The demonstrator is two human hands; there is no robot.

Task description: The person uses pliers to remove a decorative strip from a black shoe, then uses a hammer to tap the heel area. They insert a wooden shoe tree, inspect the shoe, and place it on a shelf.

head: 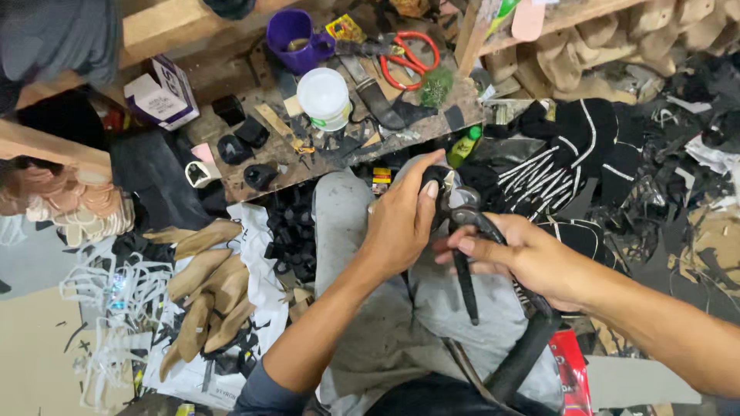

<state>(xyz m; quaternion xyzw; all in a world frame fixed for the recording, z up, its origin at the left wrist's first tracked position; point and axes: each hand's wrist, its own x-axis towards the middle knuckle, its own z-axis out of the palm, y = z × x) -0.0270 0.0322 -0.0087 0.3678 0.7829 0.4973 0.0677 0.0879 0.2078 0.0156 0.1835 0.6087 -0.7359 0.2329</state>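
white tub (pixel 324 98), red scissors (pixel 411 58), wooden soles (pixel 206 296)

A scarred wooden workbench (pixel 432 127) and wooden shelf (pixel 586 9) stand over a scrap-littered floor (pixel 31 362).

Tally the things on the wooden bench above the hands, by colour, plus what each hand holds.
Purple mug: 1
White tub: 1
Red-handled scissors: 1
White and purple box: 1
Black pincers, in the right hand: 1
Dark piece, partly hidden in the left hand: 1
Total: 6
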